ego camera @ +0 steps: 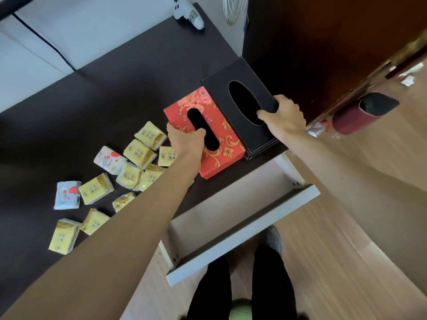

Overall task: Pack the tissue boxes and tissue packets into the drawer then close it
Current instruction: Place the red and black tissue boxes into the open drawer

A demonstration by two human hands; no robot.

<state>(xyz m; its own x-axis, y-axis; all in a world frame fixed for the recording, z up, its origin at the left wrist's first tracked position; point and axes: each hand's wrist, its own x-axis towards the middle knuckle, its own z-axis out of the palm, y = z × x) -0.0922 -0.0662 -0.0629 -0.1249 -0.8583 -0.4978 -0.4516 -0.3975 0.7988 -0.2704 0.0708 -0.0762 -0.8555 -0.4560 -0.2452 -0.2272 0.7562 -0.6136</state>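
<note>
From the head view I see my left hand [186, 140] curled over the near left edge of the red floral tissue box [216, 139], thumb hooked at the rim of its dark slot, gripping it where it sits on the dark desk [115, 88]. My right hand [285, 116] clamps the near right corner of the black tissue box [221, 93], thumb laid across the top by the oval opening, fingers wrapped down the side. The two boxes lie side by side, touching, at the desk's front edge. Just below them the white drawer [242, 229] stands pulled open with nothing visible inside. The yellow tissue packets [139, 153] lie scattered on the desk left of my forearm, with two white heart-printed packets [109, 160] among them. A white game controller [188, 12] rests at the desk's far edge.
</note>
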